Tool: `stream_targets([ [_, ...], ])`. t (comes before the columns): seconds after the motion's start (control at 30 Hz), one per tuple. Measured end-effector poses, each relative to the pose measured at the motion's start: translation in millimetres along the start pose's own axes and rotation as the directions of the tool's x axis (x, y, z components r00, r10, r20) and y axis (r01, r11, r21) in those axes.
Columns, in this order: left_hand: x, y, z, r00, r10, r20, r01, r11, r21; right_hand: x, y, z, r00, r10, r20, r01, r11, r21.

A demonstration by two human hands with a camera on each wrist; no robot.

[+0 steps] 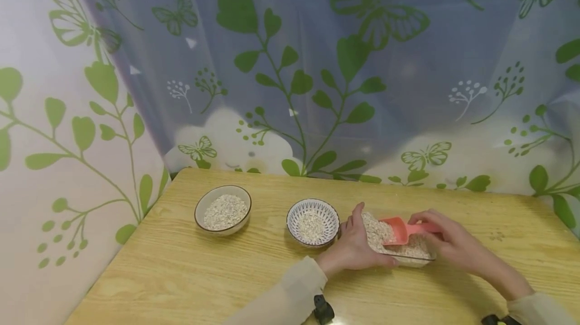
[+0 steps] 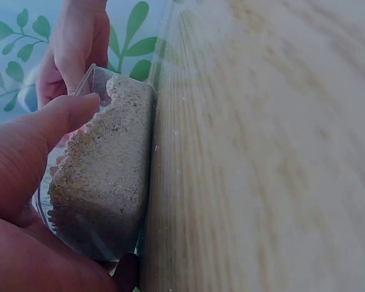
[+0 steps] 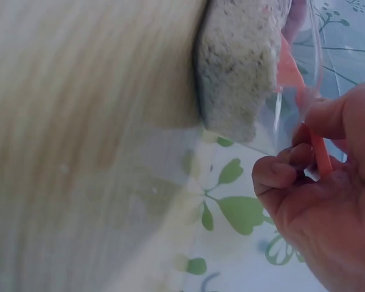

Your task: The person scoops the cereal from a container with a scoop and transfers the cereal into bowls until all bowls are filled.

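Observation:
A clear rectangular container (image 1: 411, 261) of oat flakes (image 1: 373, 232) stands on the table at right in the head view. My left hand (image 1: 352, 245) grips its left end, thumb along the front rim. In the left wrist view, the thumb (image 2: 67, 115) lies against the clear side. With curled fingers, my right hand (image 1: 457, 244) holds a pink scoop (image 1: 399, 230) by its handle. The scoop's head rests among the oats, its front edge partly hidden by them. In the right wrist view, the orange-looking handle (image 3: 318, 152) passes through that hand's fingers.
Just left of the container stands a patterned bowl (image 1: 293, 232) with a small amount of oats. Farther left, a plain bowl (image 1: 199, 216) holds more oats. A printed curtain (image 1: 290, 63) hangs behind the wooden table (image 1: 181, 274).

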State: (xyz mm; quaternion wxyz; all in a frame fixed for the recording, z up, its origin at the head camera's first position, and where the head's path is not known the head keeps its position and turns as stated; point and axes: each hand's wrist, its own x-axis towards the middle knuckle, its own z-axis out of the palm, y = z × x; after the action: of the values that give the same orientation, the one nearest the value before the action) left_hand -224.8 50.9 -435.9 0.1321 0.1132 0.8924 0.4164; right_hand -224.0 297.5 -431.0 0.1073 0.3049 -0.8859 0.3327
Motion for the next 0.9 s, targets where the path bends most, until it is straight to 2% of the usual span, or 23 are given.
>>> stream_targets([
  [0.23,0.0,-0.8,-0.5,1.000,-0.003,0.001,0.003,1.000,0.001,-2,-4,10,0.999,0.031,-0.021,-0.030,0.999,0.014],
  [0.37,-0.1,-1.5,0.1,1.000,-0.005,-0.004,0.005,1.000,0.001,0,-7,16,0.997,-0.017,-0.079,0.009,0.995,-0.097],
  [0.47,-0.2,-0.8,0.4,1.000,-0.001,-0.003,0.001,1.000,-0.004,1,-9,20,0.989,-0.058,-0.137,0.030,0.980,-0.199],
  [0.57,-0.3,0.0,0.4,1.000,-0.003,-0.003,0.003,1.000,-0.007,1,-11,23,0.984,-0.062,-0.169,0.021,0.973,-0.232],
  [0.9,-0.5,0.3,-0.3,1.000,-0.006,-0.009,0.006,1.000,-0.007,-1,-15,21,0.983,0.097,-0.155,-0.125,0.975,-0.186],
])
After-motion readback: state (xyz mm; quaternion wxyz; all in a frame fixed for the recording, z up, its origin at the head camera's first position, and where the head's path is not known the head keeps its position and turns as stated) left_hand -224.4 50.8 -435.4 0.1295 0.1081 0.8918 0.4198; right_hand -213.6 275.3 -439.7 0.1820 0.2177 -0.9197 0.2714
